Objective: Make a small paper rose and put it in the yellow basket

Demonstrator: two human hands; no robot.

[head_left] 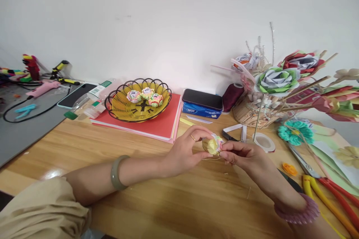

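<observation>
A small paper flower [212, 145], yellow with white and pink petals, is held between my two hands above the wooden table. My left hand [185, 151] grips its left side, thumb below and fingers above. On the opposite side, my right hand [249, 158] pinches the petals' edge between thumb and fingers. What lies under the right fingertips is hidden. A thin thread or strip shows just beneath the flower. Several finished paper flowers [147, 92] rest in a yellow woven basket [123, 114] farther back.
Red paper sheets [162, 129] lie under the basket. Behind my hands, a dark phone [202, 99] tops a blue box [200, 110]. Small black-handled snips [228, 134], a tape roll [263, 142], large scissors [305, 164] and a flower-filled pot [248, 115] stand right. Plastic bottles [81, 104] lie left.
</observation>
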